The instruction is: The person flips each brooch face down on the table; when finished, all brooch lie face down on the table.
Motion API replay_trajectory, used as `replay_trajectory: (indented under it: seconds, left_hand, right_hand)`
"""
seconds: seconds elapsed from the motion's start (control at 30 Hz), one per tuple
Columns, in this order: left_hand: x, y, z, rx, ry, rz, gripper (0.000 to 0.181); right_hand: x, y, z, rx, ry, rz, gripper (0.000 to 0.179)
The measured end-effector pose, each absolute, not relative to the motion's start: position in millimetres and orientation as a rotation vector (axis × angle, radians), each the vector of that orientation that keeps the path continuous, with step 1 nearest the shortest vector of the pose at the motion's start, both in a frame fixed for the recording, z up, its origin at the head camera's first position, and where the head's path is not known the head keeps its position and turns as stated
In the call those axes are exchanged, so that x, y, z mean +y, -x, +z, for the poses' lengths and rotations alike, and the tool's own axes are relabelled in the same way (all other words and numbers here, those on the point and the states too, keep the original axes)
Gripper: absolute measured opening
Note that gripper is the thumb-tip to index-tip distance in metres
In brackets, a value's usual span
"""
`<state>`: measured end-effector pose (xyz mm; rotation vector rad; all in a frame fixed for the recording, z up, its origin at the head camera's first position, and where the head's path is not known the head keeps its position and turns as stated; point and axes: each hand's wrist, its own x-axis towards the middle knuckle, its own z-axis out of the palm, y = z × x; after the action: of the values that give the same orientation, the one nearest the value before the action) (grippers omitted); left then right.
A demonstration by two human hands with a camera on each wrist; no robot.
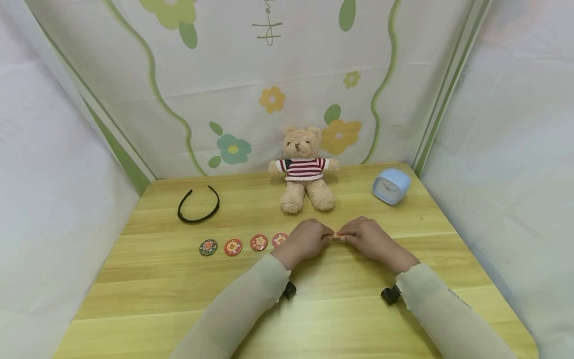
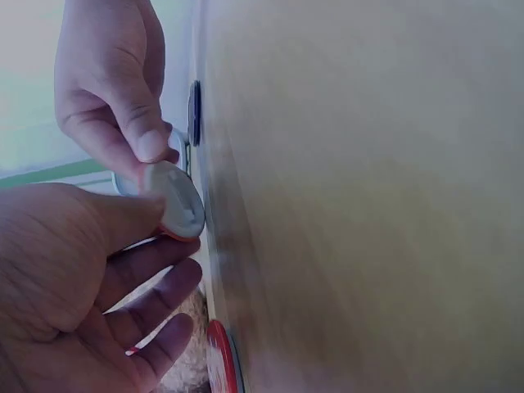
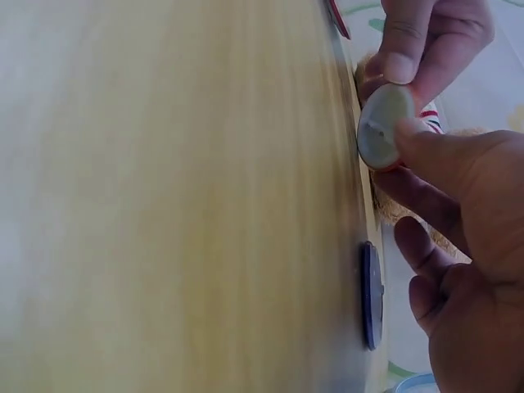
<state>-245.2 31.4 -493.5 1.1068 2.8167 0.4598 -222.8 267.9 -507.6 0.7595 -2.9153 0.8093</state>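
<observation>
Both hands meet over the table, pinching one round pin badge (image 1: 335, 236) between thumbs and fingers. My left hand (image 1: 308, 238) grips one side of its rim, and my right hand (image 1: 369, 239) grips the opposite side. In the left wrist view the badge (image 2: 182, 201) stands on edge close to the tabletop, its pale back with the pin showing. A strip of red-orange rim borders it in the right wrist view. Left of the hands lie several badges in a row: a dark green one (image 1: 208, 247), then red ones (image 1: 233, 247) and a pink-red one (image 1: 280, 240) partly behind the left hand.
A dark blue badge (image 3: 372, 295) lies on the table near the right hand, hidden in the head view. Behind the hands sits a teddy bear (image 1: 305, 169) in a striped shirt. A black headband (image 1: 198, 219) lies back left; a light blue clock (image 1: 391, 186) stands back right.
</observation>
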Motion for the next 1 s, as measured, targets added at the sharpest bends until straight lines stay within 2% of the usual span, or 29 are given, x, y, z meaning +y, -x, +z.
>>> replay_trajectory:
  seconds: [0.23,0.43,0.7,1.0]
  left_hand:
    - [31.0,246.3,-491.9,2.851,-0.974,0.649,0.024]
    - [35.2,248.2,-492.8,2.863,-0.889,0.722,0.019]
    - [38.4,248.8,-495.6,2.835,-0.885,0.686,0.025]
    - [44.0,251.2,-498.0,2.814,-0.946,0.634,0.021]
  right_hand:
    - [268.8,224.3,-510.7,-2.908,-0.622,0.819,0.021]
    - [264.2,226.7,-509.1,-2.943,-0.441,0.925,0.010]
    - [266.5,228.2,-510.7,-2.944,-0.501,0.949,0.024]
    - [273.8,230.7,-513.6,-2.950,-0.600,0.939,0.029]
